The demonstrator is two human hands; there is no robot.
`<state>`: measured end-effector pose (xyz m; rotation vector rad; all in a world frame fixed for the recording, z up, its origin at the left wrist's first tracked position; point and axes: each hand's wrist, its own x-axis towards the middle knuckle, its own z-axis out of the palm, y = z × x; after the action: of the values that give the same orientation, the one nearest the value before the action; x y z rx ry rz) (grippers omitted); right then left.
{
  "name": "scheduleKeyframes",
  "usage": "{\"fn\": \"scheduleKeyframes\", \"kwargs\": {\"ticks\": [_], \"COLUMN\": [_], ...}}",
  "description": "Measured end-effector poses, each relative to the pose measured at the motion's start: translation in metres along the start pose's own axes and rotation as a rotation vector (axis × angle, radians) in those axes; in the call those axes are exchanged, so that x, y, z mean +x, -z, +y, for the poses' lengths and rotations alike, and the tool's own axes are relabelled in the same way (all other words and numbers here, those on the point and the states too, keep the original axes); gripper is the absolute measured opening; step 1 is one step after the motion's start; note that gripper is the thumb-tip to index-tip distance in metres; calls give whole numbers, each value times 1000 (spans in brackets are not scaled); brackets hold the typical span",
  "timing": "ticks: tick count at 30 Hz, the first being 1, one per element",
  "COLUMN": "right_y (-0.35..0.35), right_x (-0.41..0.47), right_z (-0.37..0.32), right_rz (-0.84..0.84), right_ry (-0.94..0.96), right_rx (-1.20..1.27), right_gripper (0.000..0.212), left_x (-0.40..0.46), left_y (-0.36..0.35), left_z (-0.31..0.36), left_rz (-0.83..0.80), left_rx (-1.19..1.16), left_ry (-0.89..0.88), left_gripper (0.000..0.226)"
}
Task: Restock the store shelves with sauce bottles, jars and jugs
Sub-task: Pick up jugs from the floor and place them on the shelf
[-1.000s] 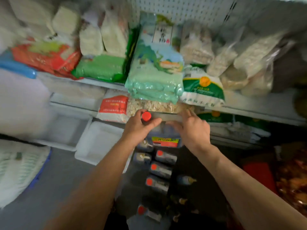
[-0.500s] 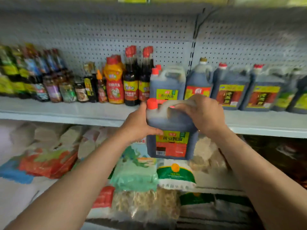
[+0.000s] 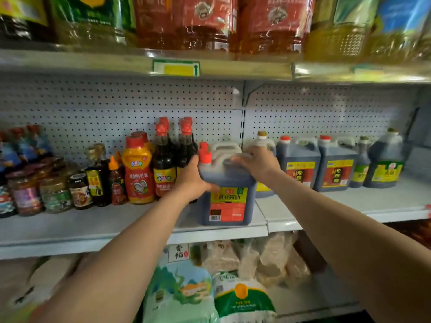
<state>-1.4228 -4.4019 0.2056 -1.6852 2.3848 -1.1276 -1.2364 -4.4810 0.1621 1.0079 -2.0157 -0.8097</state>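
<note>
1. The shelf (image 3: 93,226) is a pale metal board with a pegboard back (image 3: 116,101), running the full width of the view; a second shelf (image 3: 140,64) above it carries big oil bottles (image 3: 205,22) in red, yellow and green wrappers.
2. Below the shelf, rice bags (image 3: 186,292) and clear sacks of grain (image 3: 263,259) lie stacked.
3. The soy sauce jug (image 3: 227,199), dark with a red cap and a yellow and red label, stands upright on the shelf near its front edge, just left of the seam between two shelf boards.
4. To the right of it stand more dark jugs (image 3: 300,169) in a row, well back on the shelf.
5. The left hand (image 3: 194,180) wraps the jug's left shoulder, thumb across the front above the label, fingers curled round the side below the cap.
6. The right hand (image 3: 258,163) grips the jug's top handle, fingers curled over it.
7. Left of the jug stand tall dark bottles (image 3: 163,164) with red caps, then an orange squeeze bottle (image 3: 138,173).
8. Farther left sit small jars (image 3: 56,192) and slim bottles, close together; their labels are too blurred to read.
</note>
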Motion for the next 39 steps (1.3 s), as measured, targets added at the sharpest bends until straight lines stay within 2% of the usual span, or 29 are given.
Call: {"fn": "scheduleKeyframes", "kwargs": {"ticks": [5, 8, 9, 11, 13, 15, 18, 20, 30, 39], "right_y": [-31, -35, -35, -36, -36, -35, -35, -36, -32, -43], "right_x": [10, 12, 7, -6, -16, -19, -23, -28, -18, 13], "right_z": [21, 31, 35, 44, 52, 53, 42, 34, 30, 34], "right_rz": [39, 36, 17, -61, -139, -121, -66, -31, -18, -19], "right_ry": [4, 33, 76, 241, 322, 365, 431, 447, 459, 391], "right_rx": [-51, -1, 44, 65, -63, -235, -439, -522, -535, -578], "right_gripper": [40, 45, 57, 99, 136, 149, 149, 148, 142, 141], "left_x": [11, 15, 15, 12, 7, 6, 8, 7, 7, 40], "left_y": [-14, -13, -13, -12, -9, -6, -7, -9, -14, -31], "left_z": [-36, -39, -39, -36, -30, -20, -6, -2, 9, 6], "left_rz": [-8, -25, -23, 5, 44, 56, -5, -72, -24, -11], "left_rx": [-72, -43, -14, 62, 208, 475, 865, 989, 1054, 1069], "left_ry": [23, 14, 12, -18, -93, -210, -413, -433, -389, -359], "left_gripper": [88, 94, 99, 106, 123, 145, 149, 148, 141, 139]}}
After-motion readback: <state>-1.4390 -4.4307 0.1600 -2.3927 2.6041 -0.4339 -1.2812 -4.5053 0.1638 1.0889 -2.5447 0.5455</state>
